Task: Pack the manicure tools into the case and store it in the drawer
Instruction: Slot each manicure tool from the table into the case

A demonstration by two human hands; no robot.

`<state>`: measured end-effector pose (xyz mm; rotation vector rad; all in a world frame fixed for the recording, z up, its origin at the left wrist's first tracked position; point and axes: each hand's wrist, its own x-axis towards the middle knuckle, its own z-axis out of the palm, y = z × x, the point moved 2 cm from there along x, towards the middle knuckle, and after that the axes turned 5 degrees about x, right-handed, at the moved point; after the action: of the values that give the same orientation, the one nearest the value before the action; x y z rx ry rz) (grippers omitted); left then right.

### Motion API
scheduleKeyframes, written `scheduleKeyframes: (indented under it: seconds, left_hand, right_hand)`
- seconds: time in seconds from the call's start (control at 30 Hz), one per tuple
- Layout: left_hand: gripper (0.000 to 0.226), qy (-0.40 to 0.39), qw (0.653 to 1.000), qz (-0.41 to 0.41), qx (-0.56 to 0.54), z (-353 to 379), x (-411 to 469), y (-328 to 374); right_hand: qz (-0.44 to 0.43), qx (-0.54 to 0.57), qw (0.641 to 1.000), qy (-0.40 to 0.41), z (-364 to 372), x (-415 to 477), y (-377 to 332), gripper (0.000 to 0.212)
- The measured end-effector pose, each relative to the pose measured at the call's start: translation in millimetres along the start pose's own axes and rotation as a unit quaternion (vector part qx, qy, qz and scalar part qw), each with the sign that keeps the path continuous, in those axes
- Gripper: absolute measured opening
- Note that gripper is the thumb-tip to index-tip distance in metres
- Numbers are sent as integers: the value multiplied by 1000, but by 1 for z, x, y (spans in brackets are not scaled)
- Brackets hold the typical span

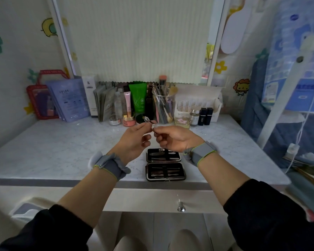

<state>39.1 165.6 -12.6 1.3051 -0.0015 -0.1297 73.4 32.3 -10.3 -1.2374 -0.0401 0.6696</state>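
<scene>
The marble-patterned table top (53,142) spans the view in front of me. Below its front edge sits the white drawer (143,200), closed. Along the back of the table stands a row of cosmetics, including a white box (198,104), a clear cup of brushes (163,105) and a green tube (139,98).

The manicure case (165,171) lies open and flat near the table's front edge, right of centre. Its two halves lie one behind the other. Several metal tools sit under the straps in both halves.

My left hand (132,140) and my right hand (174,138) are raised above the table, behind the case and clear of it. Each wrist carries a grey band.

Both hands hold one small metal tool (149,121) between them. My left thumb and forefinger pinch its upper part; my right fingertips pinch its lower end. The tool is tilted, with its far tip pointing up and left. I cannot tell which kind of tool it is.

A small shiny knob (181,208) is fixed to the drawer front.
</scene>
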Motion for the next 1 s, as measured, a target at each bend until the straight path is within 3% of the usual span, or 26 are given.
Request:
scheduleKeyframes:
  seconds: [0.17, 0.43, 0.6, 0.8, 1.0]
  left_hand:
    - [15, 25, 999, 19, 11, 2, -2, 0]
    - [16, 81, 995, 16, 48, -1, -2, -5]
    - [18, 63, 996, 9, 61, -2, -2, -7]
    - [17, 26, 995, -13, 99, -1, -6, -9]
    - [20, 54, 960, 30, 273, -4, -3, -14]
  right_hand:
    - [-35, -56, 998, 0, 0, -7, 0, 5]
    - [-140, -80, 986, 44, 0, -16, -5, 15]
    - [-223, -149, 959, 93, -5, -16, -7, 9]
    - [-262, -142, 946, 129, -12, -16, -9, 5]
    - [-264, -117, 946, 149, -15, -14, -8, 6]
